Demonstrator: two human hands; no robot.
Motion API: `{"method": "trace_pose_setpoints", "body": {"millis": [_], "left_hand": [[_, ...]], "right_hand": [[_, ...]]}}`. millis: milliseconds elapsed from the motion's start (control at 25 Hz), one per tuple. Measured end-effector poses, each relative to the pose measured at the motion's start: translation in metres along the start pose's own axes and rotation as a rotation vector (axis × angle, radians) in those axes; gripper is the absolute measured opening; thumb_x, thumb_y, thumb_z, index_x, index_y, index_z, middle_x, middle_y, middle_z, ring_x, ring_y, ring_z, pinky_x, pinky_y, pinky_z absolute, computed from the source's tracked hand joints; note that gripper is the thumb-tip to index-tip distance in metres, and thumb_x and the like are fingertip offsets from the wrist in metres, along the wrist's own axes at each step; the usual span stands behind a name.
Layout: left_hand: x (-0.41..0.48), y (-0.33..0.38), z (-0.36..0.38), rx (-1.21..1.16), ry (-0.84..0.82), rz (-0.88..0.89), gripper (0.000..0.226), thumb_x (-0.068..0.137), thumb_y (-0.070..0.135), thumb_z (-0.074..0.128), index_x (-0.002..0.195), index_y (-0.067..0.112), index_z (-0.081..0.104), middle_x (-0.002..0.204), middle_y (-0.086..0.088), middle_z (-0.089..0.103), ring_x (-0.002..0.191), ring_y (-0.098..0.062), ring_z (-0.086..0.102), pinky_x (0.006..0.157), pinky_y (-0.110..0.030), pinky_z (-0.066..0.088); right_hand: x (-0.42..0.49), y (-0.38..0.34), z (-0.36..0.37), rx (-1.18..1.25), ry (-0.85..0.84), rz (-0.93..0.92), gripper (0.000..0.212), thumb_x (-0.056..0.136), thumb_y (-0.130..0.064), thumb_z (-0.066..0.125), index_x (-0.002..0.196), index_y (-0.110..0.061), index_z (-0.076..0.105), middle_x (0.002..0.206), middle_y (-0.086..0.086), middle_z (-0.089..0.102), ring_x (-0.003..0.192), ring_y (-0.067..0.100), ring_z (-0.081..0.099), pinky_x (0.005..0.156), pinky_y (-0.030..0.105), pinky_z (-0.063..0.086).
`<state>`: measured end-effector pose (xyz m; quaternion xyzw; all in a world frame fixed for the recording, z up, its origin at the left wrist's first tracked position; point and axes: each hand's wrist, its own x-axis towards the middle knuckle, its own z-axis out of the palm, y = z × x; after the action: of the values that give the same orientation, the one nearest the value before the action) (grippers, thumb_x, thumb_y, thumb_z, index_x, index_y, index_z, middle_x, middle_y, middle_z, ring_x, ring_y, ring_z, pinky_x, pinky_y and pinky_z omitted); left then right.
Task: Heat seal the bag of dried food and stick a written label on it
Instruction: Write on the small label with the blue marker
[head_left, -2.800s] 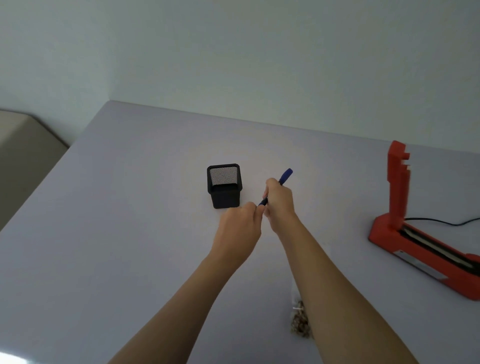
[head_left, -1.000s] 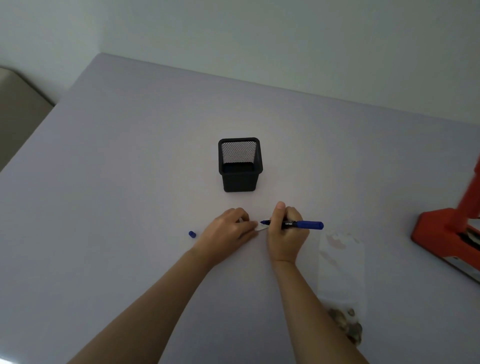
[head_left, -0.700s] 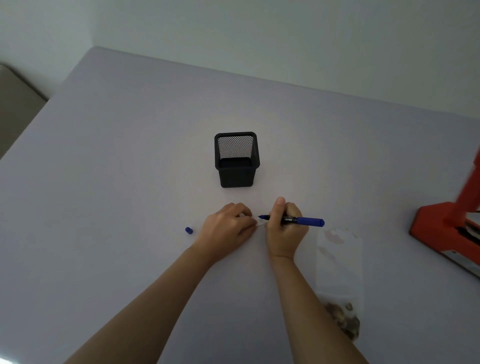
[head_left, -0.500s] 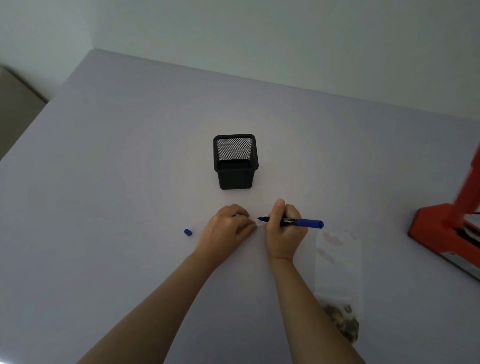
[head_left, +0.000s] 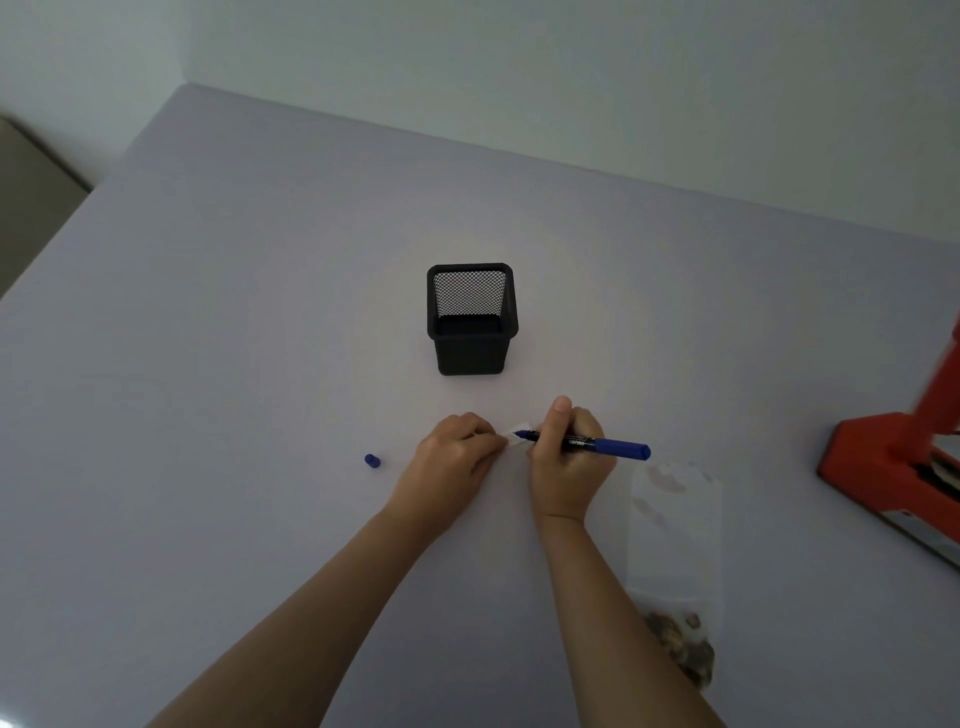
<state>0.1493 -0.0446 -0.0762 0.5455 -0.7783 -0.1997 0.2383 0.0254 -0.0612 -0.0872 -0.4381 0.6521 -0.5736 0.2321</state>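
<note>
Lying flat on the surface (head_left: 208, 415) between the two hands, a small white label (head_left: 519, 435) shows only as a pale sliver. The left hand (head_left: 452, 462) holds its left edge, fingers bent and bunched together, tips pinning the paper down. The right hand (head_left: 566, 467) grips a blue marker (head_left: 597, 446), fingers curled around the barrel, with the tip on the label and the tail pointing right. Just right of that hand lies the clear bag (head_left: 675, 545), flat. Its far end looks empty, and the dried food (head_left: 680, 644) is gathered at the near end, partly behind the right forearm. A blue cap (head_left: 372, 461) sits left of the left hand. A black mesh pen holder (head_left: 471, 322) stands upright beyond the hands. A red heat sealer (head_left: 904, 467) sits at the right edge, well apart from the bag.
</note>
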Motion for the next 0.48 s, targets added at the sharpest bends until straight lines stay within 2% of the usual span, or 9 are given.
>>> {"method": "trace_pose_setpoints", "body": {"millis": [160,280,480], "left_hand": [[-0.013,-0.001,-0.001,0.178,-0.076,0.137,0.037,0.082,0.018,0.042,0.103,0.003,0.068,0.096,-0.012,0.065,0.075,-0.026,0.057,0.067,-0.03,0.05],[-0.017,-0.003,0.0,0.194,-0.059,0.128,0.041,0.077,0.02,0.045,0.107,0.002,0.065,0.101,-0.016,0.061,0.076,-0.03,0.054,0.069,-0.033,0.049],[-0.017,-0.005,0.001,0.142,-0.021,0.077,0.037,0.081,0.022,0.047,0.107,0.008,0.068,0.102,-0.016,0.062,0.076,-0.028,0.054,0.069,-0.034,0.05]], "right_hand": [[0.0,-0.002,-0.001,-0.005,0.0,-0.002,0.055,0.088,-0.037,0.043,0.053,0.005,0.047,0.048,0.018,0.05,0.047,0.025,0.047,0.047,0.035,0.039],[0.0,-0.002,0.0,-0.013,0.002,0.011,0.054,0.088,-0.037,0.043,0.053,0.004,0.045,0.049,0.018,0.049,0.046,0.029,0.047,0.047,0.04,0.04],[0.0,-0.004,-0.001,-0.004,-0.036,0.009,0.054,0.089,-0.039,0.043,0.053,0.002,0.043,0.047,0.019,0.049,0.045,0.032,0.048,0.046,0.047,0.043]]}}
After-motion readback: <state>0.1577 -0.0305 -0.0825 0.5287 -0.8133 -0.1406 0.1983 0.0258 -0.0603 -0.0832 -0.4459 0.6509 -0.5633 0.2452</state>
